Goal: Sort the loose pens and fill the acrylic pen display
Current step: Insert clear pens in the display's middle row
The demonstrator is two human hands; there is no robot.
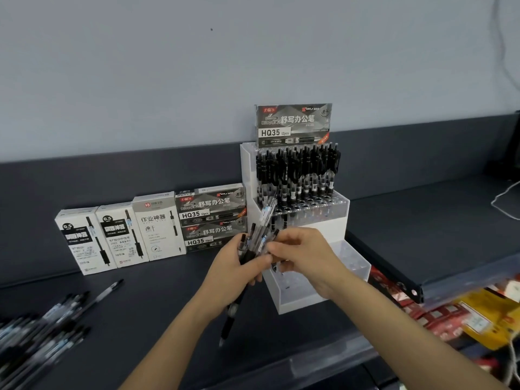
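Note:
A stepped acrylic pen display (342, 205) stands on the dark shelf against the wall. Its top tier is packed with upright black pens (298, 170); the lower tiers show open holes. My left hand (233, 266) grips a bundle of black pens (250, 249) just in front of the display, tips pointing down. My right hand (301, 251) pinches one pen of that bundle at its upper end. A heap of loose pens (42, 327) lies at the shelf's near left.
Several pen boxes (152, 229) stand in a row left of the display, and one HQ35 box (292, 123) sits on top of it. Coloured packets (450, 313) fill a lower shelf at right. A white cable (506, 198) hangs at far right.

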